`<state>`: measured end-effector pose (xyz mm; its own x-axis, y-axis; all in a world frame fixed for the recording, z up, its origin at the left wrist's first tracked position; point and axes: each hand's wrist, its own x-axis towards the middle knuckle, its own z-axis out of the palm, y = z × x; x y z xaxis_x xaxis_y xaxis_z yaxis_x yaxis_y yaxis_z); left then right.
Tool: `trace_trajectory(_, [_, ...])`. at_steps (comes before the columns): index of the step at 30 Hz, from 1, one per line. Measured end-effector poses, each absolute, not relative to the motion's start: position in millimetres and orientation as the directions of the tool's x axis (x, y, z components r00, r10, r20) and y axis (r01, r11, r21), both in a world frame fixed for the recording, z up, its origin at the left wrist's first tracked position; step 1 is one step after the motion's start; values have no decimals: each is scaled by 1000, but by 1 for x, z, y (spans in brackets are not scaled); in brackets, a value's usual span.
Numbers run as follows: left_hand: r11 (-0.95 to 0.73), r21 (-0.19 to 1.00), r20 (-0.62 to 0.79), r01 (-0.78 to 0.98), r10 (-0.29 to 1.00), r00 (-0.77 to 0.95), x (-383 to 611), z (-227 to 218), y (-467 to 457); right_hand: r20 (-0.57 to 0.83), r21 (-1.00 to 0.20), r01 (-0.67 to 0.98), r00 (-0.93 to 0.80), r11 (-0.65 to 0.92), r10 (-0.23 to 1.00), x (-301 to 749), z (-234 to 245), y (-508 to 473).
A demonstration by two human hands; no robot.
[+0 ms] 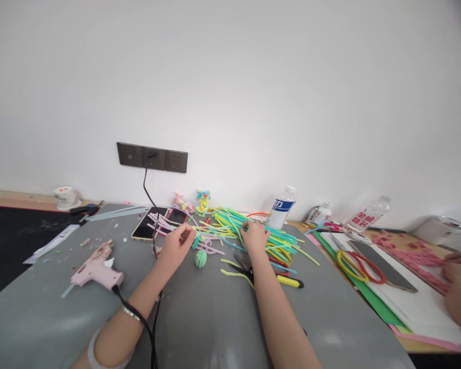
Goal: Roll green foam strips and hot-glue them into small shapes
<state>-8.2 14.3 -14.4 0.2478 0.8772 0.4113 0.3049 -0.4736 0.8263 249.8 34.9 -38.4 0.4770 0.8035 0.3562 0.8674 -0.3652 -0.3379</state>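
Note:
My left hand (179,240) is closed in a pinch on a small green piece (197,240), just above a small green craft figure (201,259) that lies on the grey mat (200,318). My right hand (254,233) rests on a heap of green, yellow and blue strips (249,228), its fingers curled round some of them. Under my right wrist lie black scissors (243,266), and a yellow utility knife (290,281) lies beside them.
A pink glue gun (96,271) lies at the left, its black cord running to a wall socket (152,157). Two phones (150,224) sit near the wall. Bottles (280,207) stand at the back. At the right edge another person's hand (459,292) works on pink pieces.

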Motion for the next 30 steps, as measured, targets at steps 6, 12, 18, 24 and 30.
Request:
trace_trajectory(6, [-480, 819, 415, 315, 874, 253, -8, -11, 13, 519, -436, 858, 486, -272, 702, 253, -27, 29])
trace_trajectory(12, [-490, 814, 419, 313, 867, 268, -9, -11, 13, 790, -526, 849, 508, -47, 343, 260, -12, 18])
trace_trajectory(18, [-452, 840, 405, 301, 891, 207, -7, -12, 15, 894, -275, 950, 195, 150, 404, 246, -5, 14])
trace_trajectory(24, [-483, 846, 415, 223, 862, 291, -6, -17, 16, 885, -157, 899, -56, 409, 463, 221, -4, 7])
trace_trajectory(30, [-458, 863, 375, 215, 864, 335, -3, -24, 17, 895, -182, 875, -41, 449, 444, 212, -3, 0])
